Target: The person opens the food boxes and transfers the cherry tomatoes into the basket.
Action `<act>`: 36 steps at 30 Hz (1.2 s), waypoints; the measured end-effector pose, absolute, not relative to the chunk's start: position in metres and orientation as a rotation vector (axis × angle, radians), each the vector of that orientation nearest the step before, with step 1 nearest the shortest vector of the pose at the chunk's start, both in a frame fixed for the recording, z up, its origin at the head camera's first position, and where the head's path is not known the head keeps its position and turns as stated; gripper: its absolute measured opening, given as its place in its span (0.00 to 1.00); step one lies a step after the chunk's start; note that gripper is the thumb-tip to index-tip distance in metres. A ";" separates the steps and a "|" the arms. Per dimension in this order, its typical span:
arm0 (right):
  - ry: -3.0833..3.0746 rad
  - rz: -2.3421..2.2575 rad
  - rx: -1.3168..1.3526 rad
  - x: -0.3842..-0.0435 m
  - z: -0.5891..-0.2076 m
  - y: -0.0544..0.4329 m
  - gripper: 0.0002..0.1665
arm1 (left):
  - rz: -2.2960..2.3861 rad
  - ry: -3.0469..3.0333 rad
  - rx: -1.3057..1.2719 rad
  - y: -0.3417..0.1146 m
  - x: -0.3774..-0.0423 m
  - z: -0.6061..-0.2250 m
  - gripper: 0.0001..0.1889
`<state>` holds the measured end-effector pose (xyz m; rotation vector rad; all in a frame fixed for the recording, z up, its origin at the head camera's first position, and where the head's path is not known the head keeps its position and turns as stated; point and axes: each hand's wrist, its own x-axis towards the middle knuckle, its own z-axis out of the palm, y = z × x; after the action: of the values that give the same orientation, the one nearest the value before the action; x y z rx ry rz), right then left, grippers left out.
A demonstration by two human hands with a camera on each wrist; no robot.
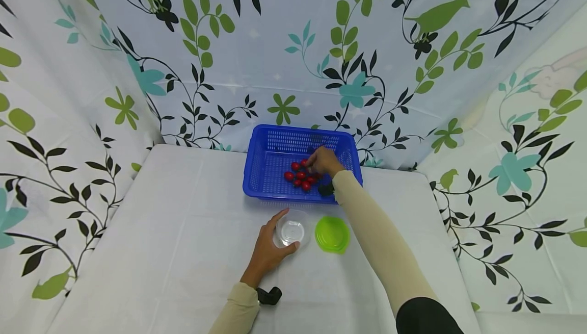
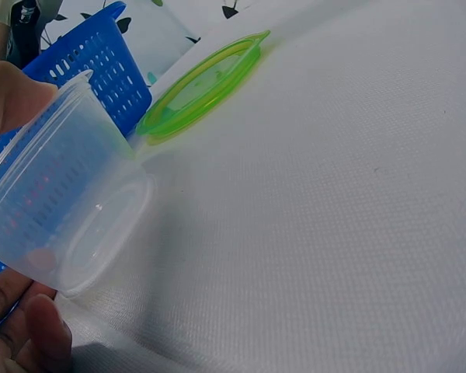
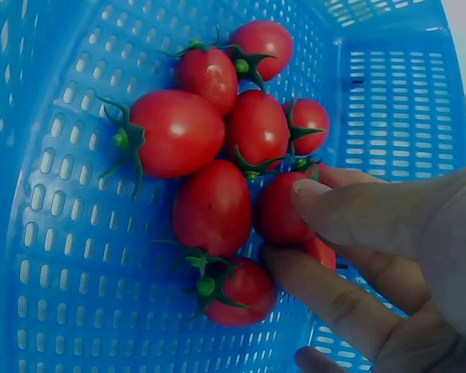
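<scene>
Several red cherry tomatoes (image 3: 179,134) with green stems lie in a blue plastic basket (image 1: 268,199). My right hand (image 1: 324,161) reaches into it. In the right wrist view, its thumb and index finger pinch one tomato (image 3: 281,208) at the group's edge. My left hand (image 1: 267,246) grips a small clear plastic container (image 1: 292,230) in front of the basket, thumb on one side and fingers on the other. The left wrist view shows the container (image 2: 70,202) from the side, with no contents visible. To its right lies a bright green lid (image 1: 332,234).
A white cloth covers the table (image 1: 183,252). The basket stands near the back edge, against a hanging curtain (image 1: 275,43) with leaf and bird prints. Similar curtains hang at both sides. The right forearm passes just right of the green lid.
</scene>
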<state>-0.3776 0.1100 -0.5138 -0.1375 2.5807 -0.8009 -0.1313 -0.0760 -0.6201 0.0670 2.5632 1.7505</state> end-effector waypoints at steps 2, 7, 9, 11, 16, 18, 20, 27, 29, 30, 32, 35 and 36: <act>2.558 -0.794 -0.126 -0.376 -0.514 0.110 0.16 | 1.747 2.562 0.066 -0.076 -0.131 -0.620 0.48; 2.507 -0.764 -0.123 -0.373 -0.514 0.110 0.20 | 1.739 2.560 0.054 -0.076 -0.131 -0.619 0.48; 2.484 -0.747 -0.140 -0.373 -0.515 0.110 0.21 | 1.742 2.557 0.054 -0.076 -0.131 -0.619 0.48; 2.459 -0.748 -0.150 -0.372 -0.515 0.110 0.21 | 1.744 2.554 0.056 -0.077 -0.130 -0.619 0.48; 2.431 -0.759 -0.137 -0.370 -0.513 0.108 0.24 | 1.747 2.549 0.064 -0.078 -0.130 -0.619 0.49; 2.443 -0.770 -0.141 -0.369 -0.511 0.108 0.26 | 1.746 2.549 0.064 -0.079 -0.131 -0.619 0.49; 2.466 -0.782 -0.157 -0.369 -0.509 0.109 0.28 | 1.742 2.552 0.069 -0.079 -0.132 -0.619 0.49; 2.509 -0.841 -0.240 -0.364 -0.502 0.112 0.29 | 1.745 2.568 0.089 -0.080 -0.133 -0.618 0.50; 2.531 -0.851 -0.269 -0.360 -0.500 0.113 0.26 | 1.738 2.561 0.071 -0.081 -0.131 -0.619 0.52; 2.544 -0.852 -0.283 -0.358 -0.499 0.114 0.25 | 1.739 2.555 0.058 -0.082 -0.130 -0.619 0.53; 2.564 -0.857 -0.310 -0.352 -0.497 0.115 0.22 | 1.739 2.546 0.037 -0.083 -0.129 -0.619 0.55; 2.606 -0.849 -0.345 -0.345 -0.494 0.117 0.21 | 1.774 2.553 0.007 -0.084 -0.126 -0.619 0.55; 2.615 -0.849 -0.353 -0.342 -0.493 0.117 0.20 | 1.785 2.566 -0.008 -0.085 -0.125 -0.620 0.54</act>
<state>-0.3421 0.1175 -0.4927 -0.3528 2.6154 -0.8493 -0.1248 -0.0849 -0.6195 -0.0076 2.5662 1.7854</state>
